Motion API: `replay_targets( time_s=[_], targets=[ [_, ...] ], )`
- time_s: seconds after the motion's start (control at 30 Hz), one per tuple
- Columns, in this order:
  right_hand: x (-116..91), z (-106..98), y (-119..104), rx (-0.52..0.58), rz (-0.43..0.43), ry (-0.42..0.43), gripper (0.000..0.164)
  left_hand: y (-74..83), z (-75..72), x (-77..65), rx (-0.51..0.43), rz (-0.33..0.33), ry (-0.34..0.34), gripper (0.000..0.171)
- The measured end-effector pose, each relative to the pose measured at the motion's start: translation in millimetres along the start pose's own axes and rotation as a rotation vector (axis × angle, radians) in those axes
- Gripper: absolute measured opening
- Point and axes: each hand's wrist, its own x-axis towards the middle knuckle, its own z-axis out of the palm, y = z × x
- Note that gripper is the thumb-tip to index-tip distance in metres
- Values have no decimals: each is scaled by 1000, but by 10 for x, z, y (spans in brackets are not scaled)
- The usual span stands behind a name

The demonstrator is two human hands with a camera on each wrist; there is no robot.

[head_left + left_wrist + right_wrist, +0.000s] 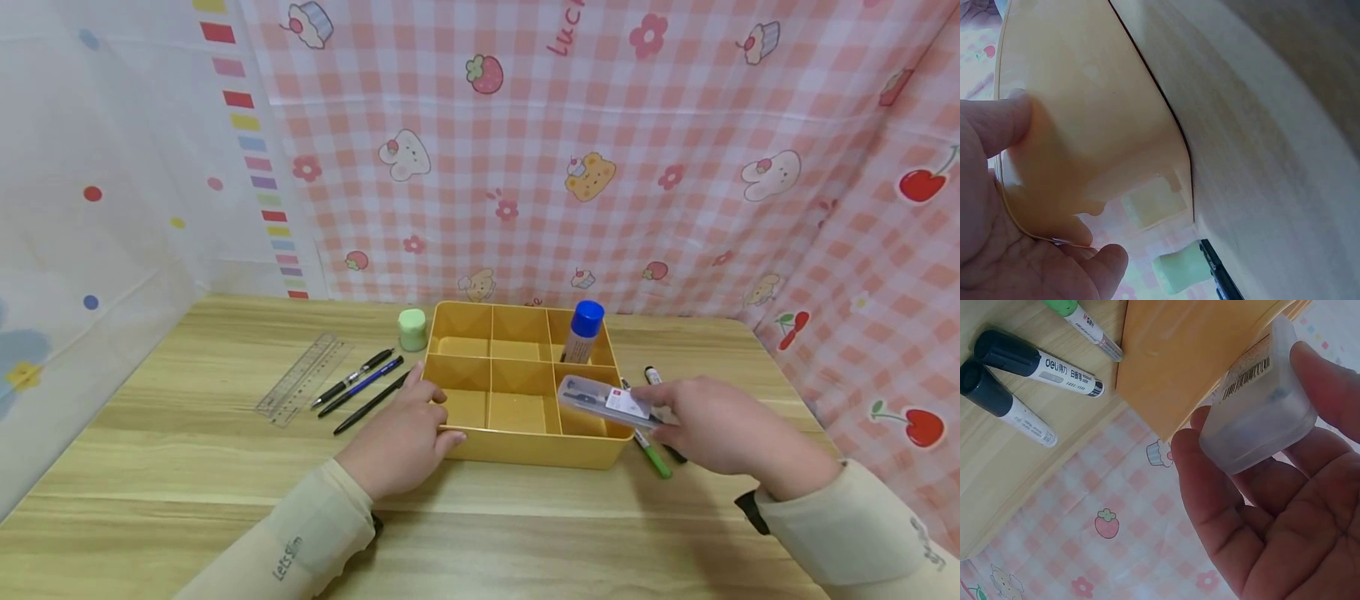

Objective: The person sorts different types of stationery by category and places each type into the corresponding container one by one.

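A yellow storage box [525,450] with several compartments stands on the table. My left hand [397,442] holds it at the near left corner; in the left wrist view, the thumb [1007,122] lies on the front wall and the fingers are round the corner. In my right hand [712,429], pinched between thumb and fingers, is a clear plastic case [596,397] with dark tools inside. Tilted, it overlaps the front right compartment in the head view. The right wrist view shows a barcode label on the case [1260,412]. A blue-capped bottle [587,321] stands in the back right compartment.
Left of the box lie three pens [362,386] and clear rulers [303,379], with a light green container [412,330] at its back left corner. To its right are a green marker [656,458] and black-capped markers [1016,353]. Patterned cloth [525,167] hangs behind the table.
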Motion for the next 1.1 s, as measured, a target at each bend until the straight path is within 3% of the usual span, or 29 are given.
replay_targets(
  time_s=[0.67, 1.1],
  targets=[
    [60, 34, -73, -74, -54, 108, 37, 6, -4, 0, -14, 3, 8, 35],
    [133, 113, -101, -102, -95, 160, 37, 6, 2, -3, -16, 5, 13, 34]
  ],
)
